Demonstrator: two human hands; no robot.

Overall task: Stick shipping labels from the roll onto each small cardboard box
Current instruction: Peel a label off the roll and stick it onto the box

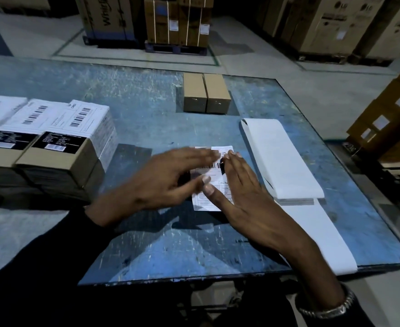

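1. Labelled boxes [59, 147] stacked at bench [147, 109] left edge
2. Left hand [168, 180] mid-bench, blurred; grip spread flat, fingers straight over shipping label [214, 182]
3. Right hand [246, 197] beside it, grip spread, fingers flat pressing label; box under it hidden
4. Two plain boxes [206, 94] at far edge, touching
5. Label strip [286, 166] folded along right edge

A single wide-angle view from the person's head looks forward and steeply down, close over the blue tabletop [147, 102]. Both hands, the left hand [170, 178] and the right hand [246, 197], sit mid-frame near the lens; the warehouse floor [241, 48] and stacked cartons [177, 22] fill the far top edge.
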